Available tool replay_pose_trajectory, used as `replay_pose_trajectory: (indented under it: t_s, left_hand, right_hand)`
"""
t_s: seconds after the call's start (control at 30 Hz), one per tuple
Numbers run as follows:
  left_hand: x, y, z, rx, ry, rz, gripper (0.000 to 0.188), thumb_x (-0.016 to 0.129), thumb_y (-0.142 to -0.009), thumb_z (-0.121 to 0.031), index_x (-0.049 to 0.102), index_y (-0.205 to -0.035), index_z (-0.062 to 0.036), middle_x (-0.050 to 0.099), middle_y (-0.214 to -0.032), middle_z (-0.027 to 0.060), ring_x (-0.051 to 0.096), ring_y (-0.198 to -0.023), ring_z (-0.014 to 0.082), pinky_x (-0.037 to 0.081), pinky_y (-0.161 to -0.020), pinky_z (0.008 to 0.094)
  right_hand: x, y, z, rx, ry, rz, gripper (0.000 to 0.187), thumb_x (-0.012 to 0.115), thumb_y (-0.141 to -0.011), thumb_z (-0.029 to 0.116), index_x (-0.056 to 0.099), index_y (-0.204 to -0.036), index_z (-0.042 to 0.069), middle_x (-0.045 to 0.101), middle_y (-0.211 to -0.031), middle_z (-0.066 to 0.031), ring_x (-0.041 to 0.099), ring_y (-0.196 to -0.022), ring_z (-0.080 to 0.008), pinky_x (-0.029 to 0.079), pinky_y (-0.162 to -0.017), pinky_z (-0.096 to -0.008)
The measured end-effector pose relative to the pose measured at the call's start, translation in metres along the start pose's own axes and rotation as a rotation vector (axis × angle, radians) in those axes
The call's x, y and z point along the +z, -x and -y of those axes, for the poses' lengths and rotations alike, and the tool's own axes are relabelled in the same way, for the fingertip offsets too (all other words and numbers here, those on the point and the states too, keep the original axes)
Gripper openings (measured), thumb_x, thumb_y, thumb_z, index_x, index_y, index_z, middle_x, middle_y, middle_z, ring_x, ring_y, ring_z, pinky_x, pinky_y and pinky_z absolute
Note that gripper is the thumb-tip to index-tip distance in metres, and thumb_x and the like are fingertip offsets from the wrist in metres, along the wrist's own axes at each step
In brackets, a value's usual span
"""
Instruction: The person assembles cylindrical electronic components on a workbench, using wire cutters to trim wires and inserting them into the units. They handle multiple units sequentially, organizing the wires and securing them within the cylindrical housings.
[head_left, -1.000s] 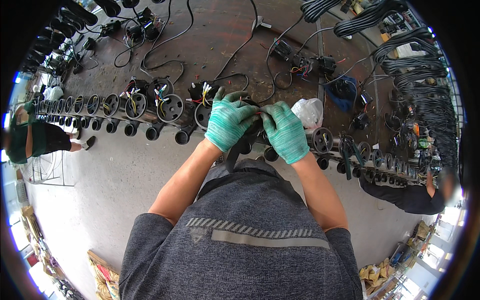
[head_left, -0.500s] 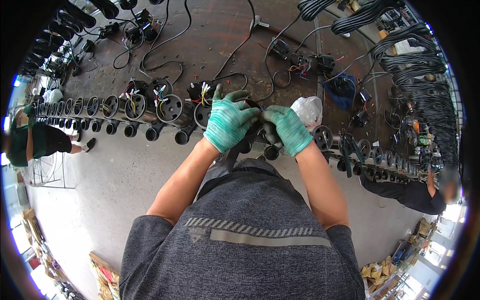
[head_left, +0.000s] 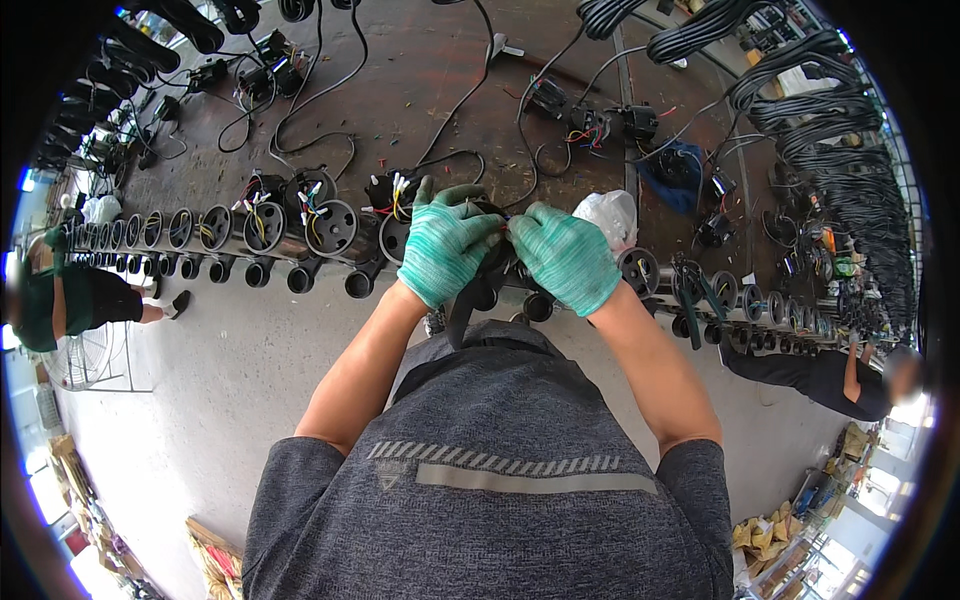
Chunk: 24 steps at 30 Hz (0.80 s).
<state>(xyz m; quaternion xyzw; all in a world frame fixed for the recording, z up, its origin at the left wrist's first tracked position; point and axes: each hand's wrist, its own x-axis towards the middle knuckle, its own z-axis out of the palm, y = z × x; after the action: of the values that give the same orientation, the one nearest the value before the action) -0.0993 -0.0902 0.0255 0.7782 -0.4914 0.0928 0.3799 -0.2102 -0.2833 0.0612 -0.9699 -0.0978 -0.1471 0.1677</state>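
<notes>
Both of my hands wear green-and-white striped knit gloves and meet over the table's near edge. My left hand (head_left: pixel 445 248) is closed in a pinch, its thumb and forefinger at a small bit of coloured wire (head_left: pixel 505 228). My right hand (head_left: pixel 566 256) pinches the same spot from the other side. The fingers hide most of the wire. Under and between the hands is a dark round housing, largely covered. Left of my left hand, a grey cylindrical housing (head_left: pixel 332 230) shows its round end, with a bundle of wires (head_left: pixel 400 193) with white tips just behind.
Similar housings line the table edge both ways. A clear plastic bag (head_left: pixel 610 218) lies right of my hands, near green-handled pliers (head_left: pixel 690 288). A hammer (head_left: pixel 506 46), black cables and a blue cloth (head_left: pixel 672 180) lie farther back. Other people stand at far left (head_left: pixel 75 295) and far right (head_left: pixel 810 378).
My right hand has turned, its back now showing more, and both hands have shifted slightly left in the picture. The pinch at the wire continues.
</notes>
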Motion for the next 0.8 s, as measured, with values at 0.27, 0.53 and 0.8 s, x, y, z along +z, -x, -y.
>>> replay_pose_trajectory:
  t_s: [0.27, 0.53, 0.8]
  left_hand:
    - [-0.003, 0.001, 0.001, 0.02, 0.011, 0.018, 0.025, 0.081, -0.078, -0.014, 0.083, -0.103, -0.0117, 0.079, -0.103, 0.0039, 0.069, -0.121, 0.0363, 0.039, -0.116, 0.0562]
    - [0.0, 0.003, 0.012, 0.001, 0.108, 0.045, 0.025, 0.081, -0.08, -0.013, 0.082, -0.104, -0.0095, 0.079, -0.105, 0.0067, 0.068, -0.121, 0.0381, 0.045, -0.11, 0.0524]
    - [-0.003, -0.002, 0.01, 0.018, 0.071, 0.083, 0.027, 0.081, -0.079, -0.011, 0.081, -0.106, -0.0078, 0.079, -0.109, 0.0076, 0.067, -0.122, 0.0389, 0.046, -0.11, 0.0521]
  right_hand:
    - [-0.001, 0.003, 0.001, 0.866, -1.064, 0.175, 0.024, 0.066, -0.107, 0.024, 0.073, -0.105, 0.001, 0.067, -0.073, -0.0124, 0.068, -0.065, -0.022, 0.054, -0.059, -0.0369]
    - [0.007, -0.003, -0.013, -0.216, 0.089, -0.125, 0.024, 0.082, -0.087, 0.018, 0.075, -0.108, 0.008, 0.069, -0.093, -0.0067, 0.072, -0.086, -0.0267, 0.06, -0.07, -0.0395]
    - [-0.015, -0.013, 0.009, 1.04, -1.205, 0.372, 0.02, 0.069, -0.106, 0.02, 0.075, -0.1, 0.001, 0.065, -0.068, -0.0026, 0.061, -0.06, -0.0107, 0.05, -0.056, -0.0297]
